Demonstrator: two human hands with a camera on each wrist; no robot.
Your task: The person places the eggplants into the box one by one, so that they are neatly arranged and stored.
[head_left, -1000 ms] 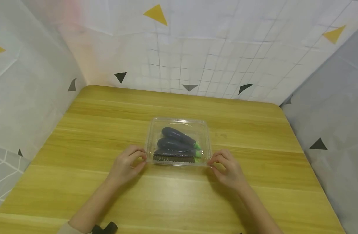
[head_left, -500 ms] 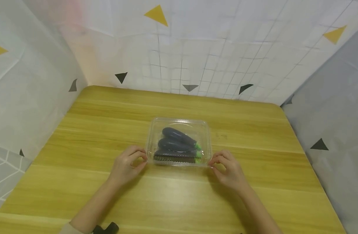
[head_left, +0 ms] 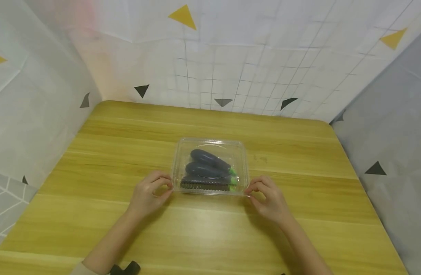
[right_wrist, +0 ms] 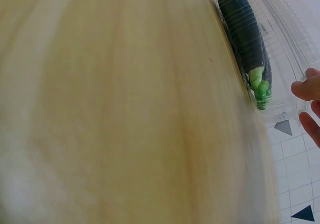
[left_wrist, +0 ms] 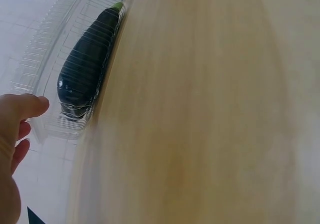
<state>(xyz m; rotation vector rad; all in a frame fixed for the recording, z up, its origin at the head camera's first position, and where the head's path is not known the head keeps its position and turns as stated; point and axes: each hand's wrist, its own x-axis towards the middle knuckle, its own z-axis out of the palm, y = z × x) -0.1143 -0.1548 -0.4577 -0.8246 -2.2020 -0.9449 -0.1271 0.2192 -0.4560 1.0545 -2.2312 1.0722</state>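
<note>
In the head view, a clear plastic clamshell box (head_left: 244,156) with a ridged front wall sits on the table and looks closed. Inside lie dark purple eggplants (head_left: 207,170) with green stems pointing right. My left hand (head_left: 146,194) pinches the box's front left corner between thumb and fingertips. At the front right corner, my right hand (head_left: 270,200) pinches the rim the same way. The left wrist view has an eggplant (left_wrist: 87,58) behind the clear wall, beside my left thumb. Green stem ends (right_wrist: 261,86) show near my right fingers in the right wrist view.
The box rests around the middle of a wood-grain table (head_left: 203,236). Pale patterned sheets (head_left: 231,68) stand along its back and both sides. A black band-like piece (head_left: 126,268) shows by my left wrist at the bottom.
</note>
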